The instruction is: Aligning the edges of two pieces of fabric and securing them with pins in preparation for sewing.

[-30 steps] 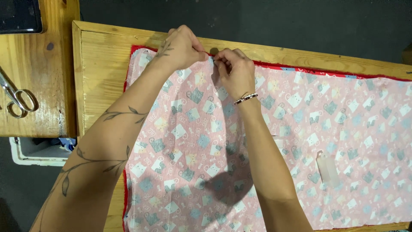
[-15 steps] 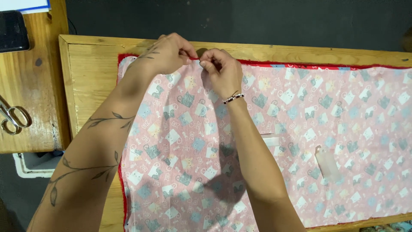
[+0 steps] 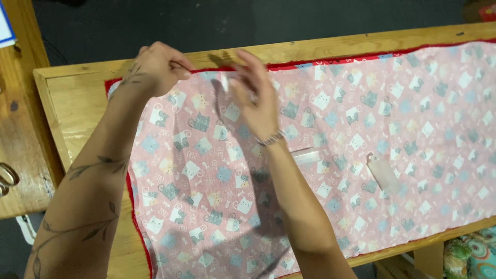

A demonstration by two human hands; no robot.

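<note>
Head view: your left hand is pinched shut on the far edge of the pink printed fabric, right at the hem where the red backing shows. Your right hand hovers just beside it, fingers loosely spread, blurred, apparently holding nothing; cannot tell if it touches the cloth. The fabric lies flat across the wooden counter, covering most of it, with red edging also along the left side. It looks light, thin and limp, so it will likely sag and wrinkle if lifted at one point; take it at the hem or corners with both hands spread apart. A pale flat tag and a small white strip rest on the cloth, well apart from the hands.
</note>
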